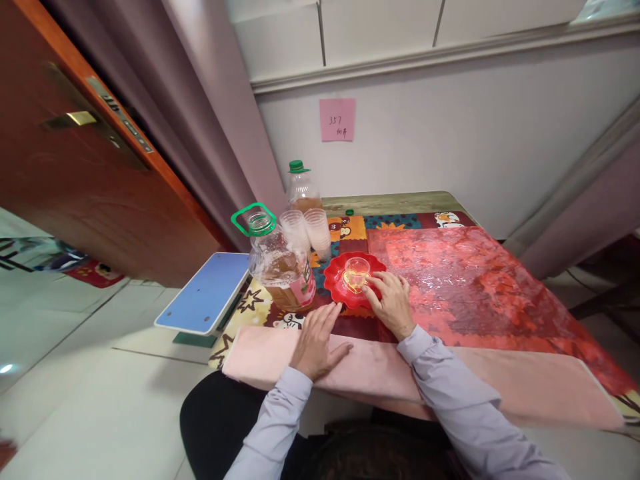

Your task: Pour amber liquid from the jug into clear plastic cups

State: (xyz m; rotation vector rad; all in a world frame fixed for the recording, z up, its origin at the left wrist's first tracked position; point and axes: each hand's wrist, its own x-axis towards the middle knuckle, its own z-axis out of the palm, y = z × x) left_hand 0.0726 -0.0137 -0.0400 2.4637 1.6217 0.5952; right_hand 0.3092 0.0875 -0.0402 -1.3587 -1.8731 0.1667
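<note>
A clear plastic cup [357, 269] sits in a red scalloped dish [333, 291], with a yellowish look at its base. My right hand [391, 300] is at the cup's right side, thumb and fingers closed on its edge. Flat on the pink cloth's far edge lies my left hand [318, 341], fingers stretched out towards the dish and holding nothing. To the left of the dish stands a large clear jug [283, 267], uncapped, with a green handle ring and amber liquid inside. Two stacks of clear cups [317, 230] stand just behind the dish.
A second jug [304, 197] with a green cap is at the back, and a loose green cap [349, 212] lies nearby. A red glossy mat [460, 287] covers the right side. A folded pink cloth [530, 380] lines the front edge; a blue stool [207, 290] stands left.
</note>
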